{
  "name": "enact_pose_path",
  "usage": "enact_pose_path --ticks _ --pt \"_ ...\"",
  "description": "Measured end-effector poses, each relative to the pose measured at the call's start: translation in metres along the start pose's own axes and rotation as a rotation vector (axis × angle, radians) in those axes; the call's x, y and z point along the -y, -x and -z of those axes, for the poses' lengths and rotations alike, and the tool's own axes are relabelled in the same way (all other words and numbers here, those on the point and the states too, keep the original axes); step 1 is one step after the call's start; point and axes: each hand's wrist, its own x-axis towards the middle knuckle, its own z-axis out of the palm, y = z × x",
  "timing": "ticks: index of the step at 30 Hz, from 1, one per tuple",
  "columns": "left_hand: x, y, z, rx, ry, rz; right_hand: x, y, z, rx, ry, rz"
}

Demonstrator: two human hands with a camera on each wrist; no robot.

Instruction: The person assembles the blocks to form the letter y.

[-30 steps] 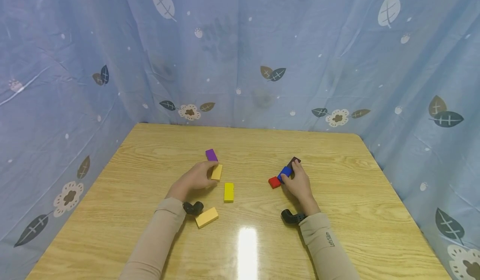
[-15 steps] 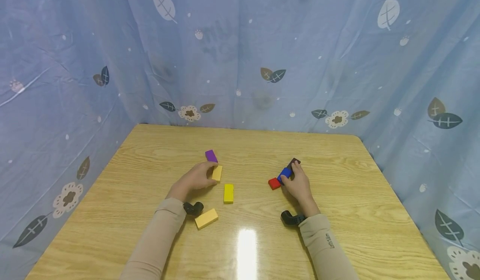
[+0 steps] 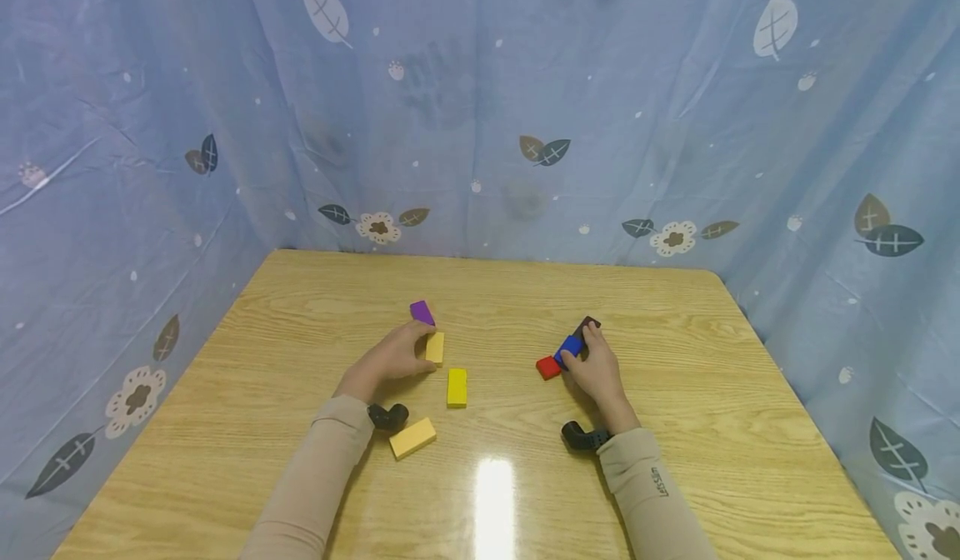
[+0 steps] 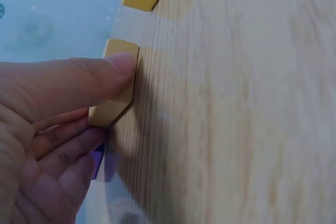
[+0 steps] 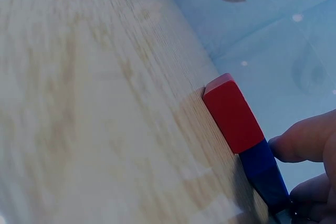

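Blue leaf-print curtain [image 3: 480,110] backs the wood-grain bench [image 3: 675,335] where a person's left hand [image 3: 390,353] pinches the pale-yellow block [image 3: 435,349] at its right. Opposite, the right hand [image 3: 600,370] touches the blue block [image 3: 570,346], its grip unclear, the red block [image 3: 548,367] just left of it. The step looks like positioning blocks; the next move would call for a light touch, nudging no neighbours askew.

The table [image 3: 660,318] has a light wood-grain surface with a rounded far right corner. A blue curtain [image 3: 480,85], printed with leaves [image 3: 326,10] and flowers [image 3: 378,227], borders its far, left and right sides. A bright white reflection [image 3: 495,506] lies on the near surface.
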Motion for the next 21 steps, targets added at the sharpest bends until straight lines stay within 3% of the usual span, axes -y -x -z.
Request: enact_pose_path --ticks 21 --pt "-0.011 -0.002 0.003 -0.009 0.033 0.025 -0.001 0.000 -0.001 -0.006 0.012 0.001"
